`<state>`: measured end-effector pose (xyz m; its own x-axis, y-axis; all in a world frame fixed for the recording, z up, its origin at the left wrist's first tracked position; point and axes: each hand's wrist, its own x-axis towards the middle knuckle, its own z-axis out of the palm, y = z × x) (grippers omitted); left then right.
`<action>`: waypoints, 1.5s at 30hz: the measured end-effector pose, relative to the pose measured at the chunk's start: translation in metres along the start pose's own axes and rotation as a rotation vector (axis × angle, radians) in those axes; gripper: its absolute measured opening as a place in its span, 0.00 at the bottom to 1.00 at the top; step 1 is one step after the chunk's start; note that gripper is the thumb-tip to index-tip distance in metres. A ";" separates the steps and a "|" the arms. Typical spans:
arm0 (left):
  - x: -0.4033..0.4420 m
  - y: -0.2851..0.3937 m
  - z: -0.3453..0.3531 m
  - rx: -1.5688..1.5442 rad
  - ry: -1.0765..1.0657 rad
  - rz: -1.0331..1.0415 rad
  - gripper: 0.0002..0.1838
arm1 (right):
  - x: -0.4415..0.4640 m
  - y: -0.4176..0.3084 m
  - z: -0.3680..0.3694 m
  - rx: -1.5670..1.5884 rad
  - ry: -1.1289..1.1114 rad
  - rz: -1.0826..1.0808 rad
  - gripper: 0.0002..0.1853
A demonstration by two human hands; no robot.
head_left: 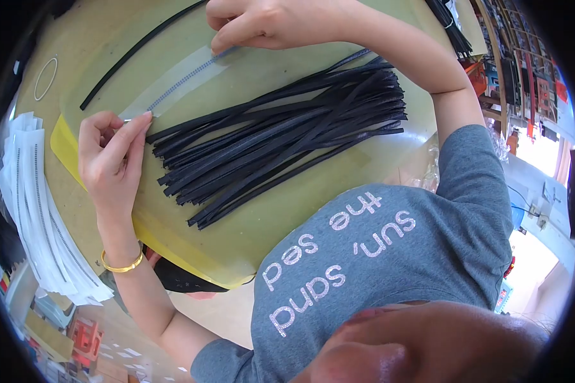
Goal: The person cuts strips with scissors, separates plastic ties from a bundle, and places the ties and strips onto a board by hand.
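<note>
A translucent strip with a dotted dark line (185, 82) lies at a slant over the mat (313, 220). Its lower end is pinched between the thumb and finger of my left hand (112, 150), where a small shiny bit shows at the fingertips. At the upper end, my right hand (259, 24) presses its thumb and fingers together on the strip; its other fingers are curled. Just below the strip is a loose pile of flat black strips (281, 127), close to my left fingertips. A single black strip (134, 57) curves above it.
White strips with dotted lines (35, 198) are stacked at the left table edge. An elastic loop (45, 78) lies above them. A tied black bundle (450, 29) is at the upper right. Red baskets (86, 338) stand below at the lower left.
</note>
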<state>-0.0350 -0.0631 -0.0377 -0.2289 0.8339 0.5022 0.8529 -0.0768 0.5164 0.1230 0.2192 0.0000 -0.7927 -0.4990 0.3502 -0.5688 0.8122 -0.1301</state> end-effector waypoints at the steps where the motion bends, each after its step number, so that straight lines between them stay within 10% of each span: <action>1: 0.000 0.000 0.000 -0.003 0.001 -0.004 0.15 | 0.000 0.000 0.000 -0.007 0.000 -0.006 0.03; 24: 0.000 0.004 -0.002 0.019 -0.046 -0.013 0.10 | -0.154 -0.029 -0.092 -0.196 -0.003 0.422 0.06; 25: 0.000 0.005 -0.003 0.029 -0.041 -0.007 0.10 | -0.187 -0.022 -0.065 -0.182 -0.286 0.631 0.24; 28: -0.001 0.005 -0.002 0.032 -0.023 -0.027 0.12 | -0.171 -0.039 -0.062 -0.314 -0.105 0.495 0.30; 37: -0.003 -0.013 -0.032 -0.312 0.244 -0.272 0.09 | -0.111 -0.020 -0.067 0.130 0.652 0.568 0.06; 45: 0.050 0.013 -0.072 0.020 0.517 -0.388 0.11 | -0.050 0.014 -0.084 0.288 0.784 0.790 0.08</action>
<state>-0.0692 -0.0617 0.0439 -0.7149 0.4275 0.5534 0.6698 0.1914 0.7175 0.1732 0.2813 0.0587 -0.6535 0.5260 0.5443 -0.0826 0.6652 -0.7421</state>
